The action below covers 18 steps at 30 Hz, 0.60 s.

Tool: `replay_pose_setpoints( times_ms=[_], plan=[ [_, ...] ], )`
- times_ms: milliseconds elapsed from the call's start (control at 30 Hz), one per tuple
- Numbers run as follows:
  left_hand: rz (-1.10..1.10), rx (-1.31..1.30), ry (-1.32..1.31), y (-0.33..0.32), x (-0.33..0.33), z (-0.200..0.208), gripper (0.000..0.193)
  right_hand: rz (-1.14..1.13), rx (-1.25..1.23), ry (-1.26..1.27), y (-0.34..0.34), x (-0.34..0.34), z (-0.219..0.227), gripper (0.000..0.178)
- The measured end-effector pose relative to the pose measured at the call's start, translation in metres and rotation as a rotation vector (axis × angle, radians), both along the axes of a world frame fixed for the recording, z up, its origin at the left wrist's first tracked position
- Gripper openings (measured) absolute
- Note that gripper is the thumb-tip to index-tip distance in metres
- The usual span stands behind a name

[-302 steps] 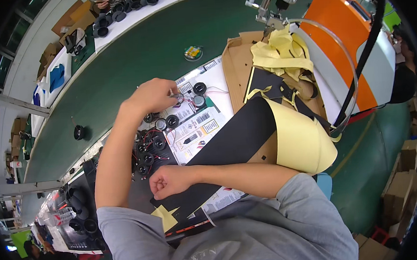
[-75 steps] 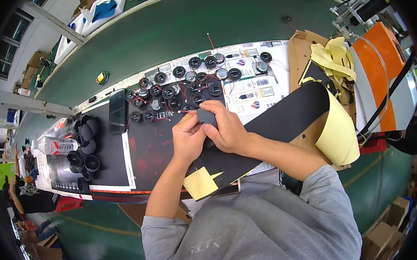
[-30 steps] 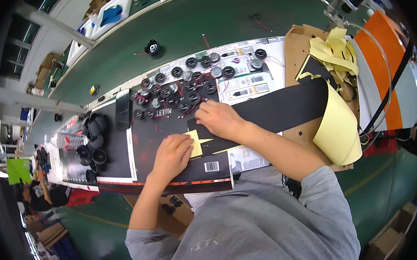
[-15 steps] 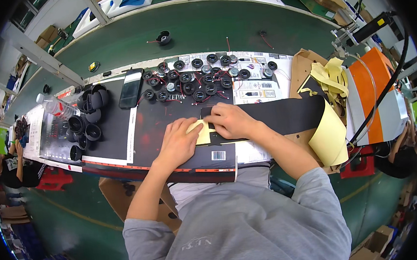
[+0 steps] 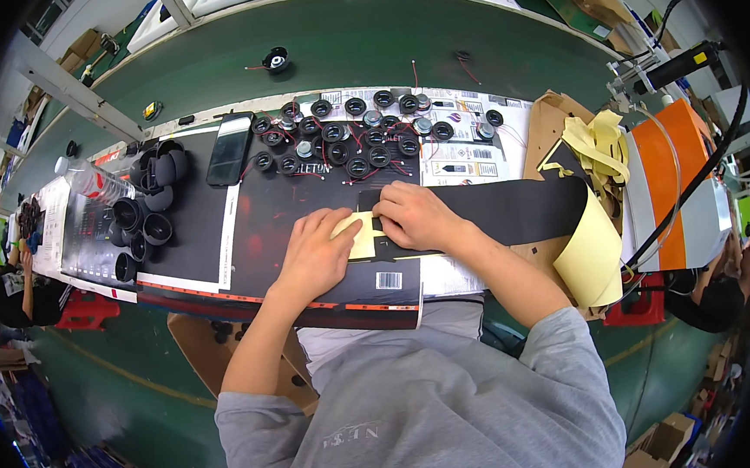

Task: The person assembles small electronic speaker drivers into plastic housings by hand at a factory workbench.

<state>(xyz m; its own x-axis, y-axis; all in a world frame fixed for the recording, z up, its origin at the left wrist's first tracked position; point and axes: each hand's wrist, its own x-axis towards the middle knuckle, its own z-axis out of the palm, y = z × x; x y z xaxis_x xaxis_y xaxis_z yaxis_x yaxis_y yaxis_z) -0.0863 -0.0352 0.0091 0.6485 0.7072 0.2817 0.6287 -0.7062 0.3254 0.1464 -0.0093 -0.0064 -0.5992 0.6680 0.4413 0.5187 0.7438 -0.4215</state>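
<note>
Left hand (image 5: 314, 254) lies flat, palm down, fingers spread over a pale yellow backing paper (image 5: 356, 235); it presses rather than grips. Right hand (image 5: 415, 216) sits just beside it, fingertips curled and pinching at the left end of the black adhesive strip (image 5: 513, 211), where strip and paper meet.

Change since half a second ago: both hands have settled closer together on the paper's edge, and the view has steadied over the worktop. A couple of seconds back the hands were lifted, working a small dark piece between them; now everything is pressed down. My reading: the work has moved from handling to laying and smoothing.

Strip: long, matte black, lying across the front of the worktop and running right from the hands. Its far right end has the yellow liner (image 5: 592, 249) peeled back and curling down over the edge.

Beyond the hands: small round black speaker parts (image 5: 360, 139) with red wires, clustered on printed sheets. Left of those, a dark phone (image 5: 230, 148). Farther left, black cup-shaped housings (image 5: 144, 228). Far right, crumpled yellow liner scraps (image 5: 599, 140) in a cardboard box.
</note>
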Motion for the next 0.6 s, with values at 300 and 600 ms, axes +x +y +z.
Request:
replay_pose_setpoints(
  times_ms=[300, 600],
  plan=[
    [0.001, 0.001, 0.002, 0.0, -0.003, 0.0, 0.038, -0.06, -0.238, 0.073, 0.007, -0.003, 0.005, 0.01],
    [-0.093, -0.145, 0.061, 0.052, 0.01, 0.049, 0.019, -0.125, -0.468, 0.395, 0.018, 0.006, -0.002, 0.013]
  ],
)
